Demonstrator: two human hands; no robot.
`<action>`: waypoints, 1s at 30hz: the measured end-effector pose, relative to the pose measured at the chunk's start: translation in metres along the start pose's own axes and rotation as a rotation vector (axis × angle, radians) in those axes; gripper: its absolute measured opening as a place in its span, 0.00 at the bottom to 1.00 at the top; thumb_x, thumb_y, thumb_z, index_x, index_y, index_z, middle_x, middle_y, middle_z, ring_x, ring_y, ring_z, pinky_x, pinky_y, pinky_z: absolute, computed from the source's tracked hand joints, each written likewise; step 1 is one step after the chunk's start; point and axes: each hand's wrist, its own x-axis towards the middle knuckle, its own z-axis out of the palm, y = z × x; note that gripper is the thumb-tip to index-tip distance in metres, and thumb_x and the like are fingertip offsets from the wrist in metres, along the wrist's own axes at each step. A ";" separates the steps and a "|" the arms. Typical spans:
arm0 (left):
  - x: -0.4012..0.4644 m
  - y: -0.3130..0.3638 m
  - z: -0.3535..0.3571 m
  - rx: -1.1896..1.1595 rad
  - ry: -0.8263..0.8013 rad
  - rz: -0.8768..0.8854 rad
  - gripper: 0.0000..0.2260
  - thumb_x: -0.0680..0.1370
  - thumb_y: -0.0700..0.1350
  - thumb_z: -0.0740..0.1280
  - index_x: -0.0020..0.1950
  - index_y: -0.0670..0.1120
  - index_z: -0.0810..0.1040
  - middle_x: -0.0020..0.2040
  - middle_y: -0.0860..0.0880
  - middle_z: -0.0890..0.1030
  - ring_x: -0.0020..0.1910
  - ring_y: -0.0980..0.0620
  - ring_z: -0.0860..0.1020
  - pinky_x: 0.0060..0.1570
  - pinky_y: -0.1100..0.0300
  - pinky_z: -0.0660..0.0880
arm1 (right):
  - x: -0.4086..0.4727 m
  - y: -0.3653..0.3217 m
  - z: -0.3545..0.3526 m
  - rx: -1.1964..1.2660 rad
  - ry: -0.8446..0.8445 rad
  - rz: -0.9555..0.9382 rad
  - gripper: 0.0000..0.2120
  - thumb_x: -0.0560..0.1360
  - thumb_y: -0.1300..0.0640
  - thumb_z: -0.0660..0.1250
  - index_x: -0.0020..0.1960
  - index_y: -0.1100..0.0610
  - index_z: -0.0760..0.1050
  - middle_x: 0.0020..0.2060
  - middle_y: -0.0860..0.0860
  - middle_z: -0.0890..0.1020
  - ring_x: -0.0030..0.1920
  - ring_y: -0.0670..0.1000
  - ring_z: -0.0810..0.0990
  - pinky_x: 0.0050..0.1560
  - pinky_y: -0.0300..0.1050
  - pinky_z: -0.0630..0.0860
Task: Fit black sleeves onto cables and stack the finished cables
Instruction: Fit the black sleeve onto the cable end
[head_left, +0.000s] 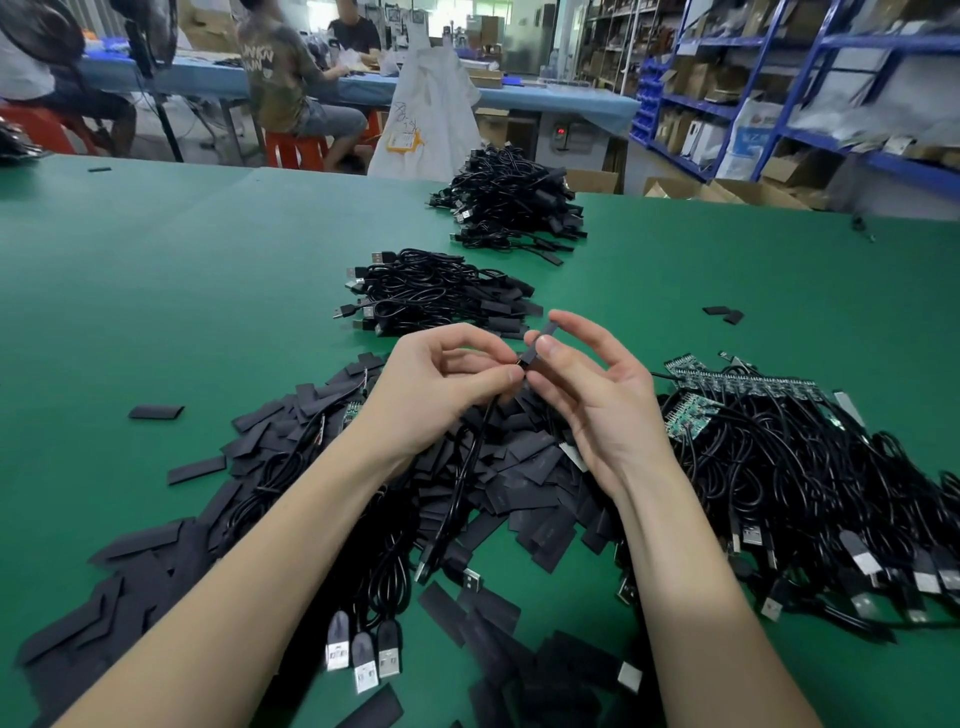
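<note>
Above the near middle of the green bench (156, 291), over the heap of loose sleeves (291, 431), a black sleeve (540, 345) goes onto a cable (467, 457); finished cables (436, 296) lie stacked beyond. Best keep the sleeve's mouth square to the cable end. The left hand (436, 384) pinches the cable end; the right hand (587, 384) pinches the sleeve, remaining fingers spread.
</note>
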 end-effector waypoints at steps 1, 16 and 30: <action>0.000 -0.001 0.000 0.004 0.000 -0.003 0.04 0.73 0.36 0.76 0.46 0.42 0.83 0.38 0.43 0.86 0.37 0.53 0.83 0.39 0.68 0.76 | 0.000 0.000 0.001 -0.005 0.005 -0.008 0.14 0.68 0.58 0.77 0.53 0.51 0.84 0.49 0.57 0.87 0.47 0.50 0.87 0.46 0.39 0.82; 0.000 -0.007 0.002 -0.003 -0.001 -0.016 0.04 0.75 0.39 0.76 0.46 0.39 0.84 0.37 0.42 0.86 0.34 0.53 0.81 0.38 0.68 0.75 | 0.002 0.005 -0.001 -0.069 0.044 -0.043 0.12 0.65 0.56 0.78 0.48 0.49 0.88 0.46 0.55 0.88 0.46 0.49 0.87 0.45 0.38 0.82; 0.003 -0.011 -0.010 0.068 -0.126 -0.135 0.05 0.74 0.41 0.77 0.47 0.47 0.83 0.38 0.47 0.83 0.33 0.51 0.74 0.36 0.66 0.73 | 0.004 0.007 -0.004 -0.193 0.011 -0.186 0.23 0.72 0.64 0.77 0.64 0.48 0.78 0.48 0.56 0.88 0.48 0.50 0.87 0.47 0.41 0.82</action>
